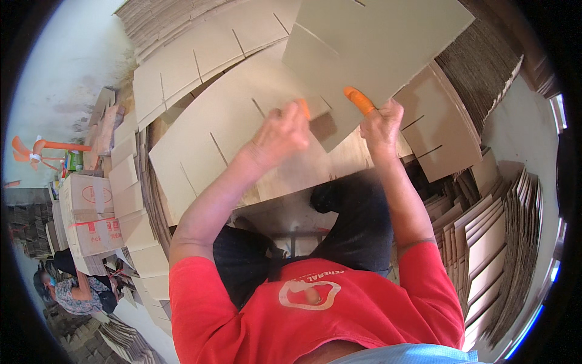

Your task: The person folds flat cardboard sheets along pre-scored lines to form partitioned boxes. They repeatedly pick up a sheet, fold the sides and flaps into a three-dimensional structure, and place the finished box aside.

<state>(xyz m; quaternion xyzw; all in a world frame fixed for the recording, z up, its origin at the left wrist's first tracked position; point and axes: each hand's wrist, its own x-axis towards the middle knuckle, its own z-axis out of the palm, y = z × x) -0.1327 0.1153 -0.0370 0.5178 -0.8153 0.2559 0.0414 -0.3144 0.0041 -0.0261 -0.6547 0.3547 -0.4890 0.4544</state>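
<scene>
My right hand, with an orange finger cot on the thumb, grips the near right edge of a large slotted cardboard sheet. The thumb lies on top of the sheet; the other fingers are mostly hidden. This sheet is tilted above the work surface. My left hand is blurred, its fingers curled, with orange on one fingertip. It is over another slotted cardboard sheet, beside the near left corner of the raised one. Whether it holds anything is unclear.
Cardboard stacks rise at the far right, with slotted sheets below them. More slotted pieces stand at the right. On the left are cartons, an orange fan and a seated person. My knees are under the work surface.
</scene>
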